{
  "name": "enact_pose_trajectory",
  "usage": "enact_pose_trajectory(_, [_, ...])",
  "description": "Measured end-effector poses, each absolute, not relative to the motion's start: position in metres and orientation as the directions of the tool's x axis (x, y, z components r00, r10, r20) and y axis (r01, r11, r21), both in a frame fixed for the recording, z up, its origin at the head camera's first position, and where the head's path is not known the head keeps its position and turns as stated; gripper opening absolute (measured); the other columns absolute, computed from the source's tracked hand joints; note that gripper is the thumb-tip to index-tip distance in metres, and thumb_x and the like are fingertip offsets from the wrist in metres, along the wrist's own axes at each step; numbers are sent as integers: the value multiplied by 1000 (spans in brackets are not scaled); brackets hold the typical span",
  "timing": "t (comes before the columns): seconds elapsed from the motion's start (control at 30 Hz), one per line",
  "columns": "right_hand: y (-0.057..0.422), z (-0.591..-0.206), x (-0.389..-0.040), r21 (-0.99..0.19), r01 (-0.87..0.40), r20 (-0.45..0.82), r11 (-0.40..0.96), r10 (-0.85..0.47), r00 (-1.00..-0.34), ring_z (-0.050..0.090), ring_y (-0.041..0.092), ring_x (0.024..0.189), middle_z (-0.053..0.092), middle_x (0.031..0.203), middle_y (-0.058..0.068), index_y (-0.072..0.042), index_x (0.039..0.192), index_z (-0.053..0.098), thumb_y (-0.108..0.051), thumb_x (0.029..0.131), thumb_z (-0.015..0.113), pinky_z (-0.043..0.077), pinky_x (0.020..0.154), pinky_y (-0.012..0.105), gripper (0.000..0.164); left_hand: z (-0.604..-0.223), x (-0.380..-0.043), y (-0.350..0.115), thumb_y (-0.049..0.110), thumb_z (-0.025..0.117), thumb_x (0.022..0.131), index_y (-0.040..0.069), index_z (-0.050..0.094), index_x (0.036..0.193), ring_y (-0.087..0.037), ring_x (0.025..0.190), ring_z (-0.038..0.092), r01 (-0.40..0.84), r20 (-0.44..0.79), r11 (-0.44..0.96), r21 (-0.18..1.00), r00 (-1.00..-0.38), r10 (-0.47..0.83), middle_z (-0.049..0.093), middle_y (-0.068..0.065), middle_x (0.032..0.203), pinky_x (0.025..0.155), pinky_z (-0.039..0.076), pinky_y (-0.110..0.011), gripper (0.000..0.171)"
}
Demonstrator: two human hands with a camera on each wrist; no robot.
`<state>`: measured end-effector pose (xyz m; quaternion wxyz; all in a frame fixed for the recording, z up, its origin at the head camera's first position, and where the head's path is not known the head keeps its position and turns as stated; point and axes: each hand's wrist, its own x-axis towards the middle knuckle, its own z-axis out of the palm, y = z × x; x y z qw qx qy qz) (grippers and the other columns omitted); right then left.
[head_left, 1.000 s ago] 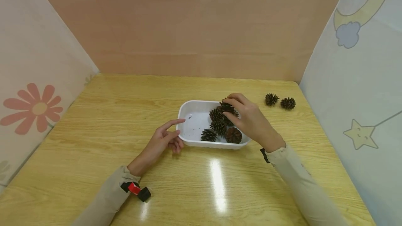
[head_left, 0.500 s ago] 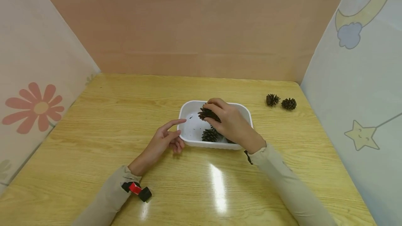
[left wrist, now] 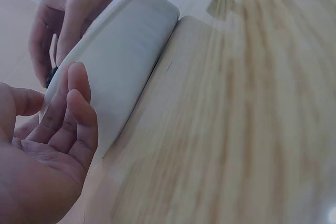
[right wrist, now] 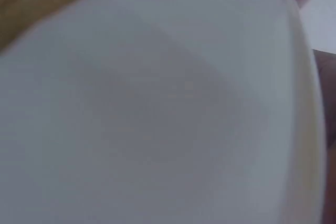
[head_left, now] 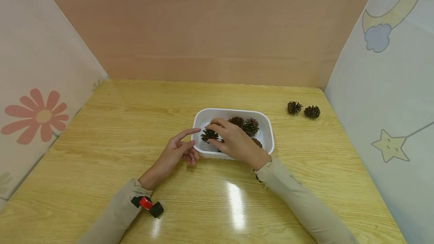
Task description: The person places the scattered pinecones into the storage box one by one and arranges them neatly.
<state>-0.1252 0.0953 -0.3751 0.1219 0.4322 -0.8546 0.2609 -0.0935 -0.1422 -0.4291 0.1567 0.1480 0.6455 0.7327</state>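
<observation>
A white plastic tray (head_left: pixel 268 134) stands on the table with several brown pine cones inside. My right hand (head_left: pixel 235 140) reaches down into its left half and holds a pine cone (head_left: pixel 209 136) between thumb and fingers. Behind that hand lie other cones, among them a pine cone (head_left: pixel 251 127) on the tray's right side; part of the group is hidden. At the tray's left end my left hand (head_left: pixel 171 156) holds the rim. The left wrist view shows the thumb and fingers of the left hand (left wrist: pixel 58 145) at the tray wall (left wrist: pixel 123 51). In the right wrist view the blurred tray wall (right wrist: pixel 157 108) covers most of the picture.
Two more pine cones, one pine cone (head_left: pixel 294 107) and another pine cone (head_left: pixel 312 112), lie on the wooden table (head_left: pixel 135 108) at the back right. Printed cloth walls enclose the left and right sides; a plain tan sheet (head_left: pixel 210 29) hangs behind.
My right hand has carried a pine cone from the tray's right side leftward and down into its left half. The left hand stays at the rim.
</observation>
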Motion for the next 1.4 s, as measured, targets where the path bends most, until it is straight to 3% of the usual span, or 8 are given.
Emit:
enact_pose_trajectory(0.2, [92, -387, -126, -399, -771, 373, 496, -681, -630, 66, 15, 93, 62, 121, 5, -6, 122, 66, -21, 94, 72, 56, 78, 26, 32, -430, -93, -142, 19, 50, 106, 9, 44, 148, -21, 57, 65, -37, 17, -121, 992, -909, 416, 69, -13, 72, 52, 56, -35, 43])
enact_pose_trajectory(0.43, [92, -392, -129, -483, -713, 293, 509, -673, -679, 63, 17, 109, 65, 121, 4, -8, 121, 67, -25, 95, 71, 54, 90, 30, 32, -430, -93, -142, 18, 50, 106, 6, 43, 148, -22, 56, 64, -28, 29, -129, 991, -908, 418, 69, -15, 72, 51, 55, -36, 45])
enact_pose_trajectory(0.73, [93, -394, -133, -531, -672, 225, 516, -679, -699, 63, 23, 113, 67, 120, 9, -3, 122, 66, -24, 94, 72, 51, 97, 38, 35, -430, -93, -142, 19, 50, 106, 5, 43, 148, -21, 56, 63, -28, 25, -120, 992, -907, 420, 69, -14, 72, 50, 55, -35, 45])
enact_pose_trajectory(1.4, [105, -374, -134, -494, -639, 170, 589, -655, -736, 63, 23, 111, 66, 122, 7, -5, 124, 66, -32, 96, 68, 53, 93, 37, 39, -427, -93, -144, 19, 51, 106, 3, 40, 149, -23, 55, 63, -40, 16, -124, 991, -907, 422, 69, -16, 73, 49, 54, -35, 47])
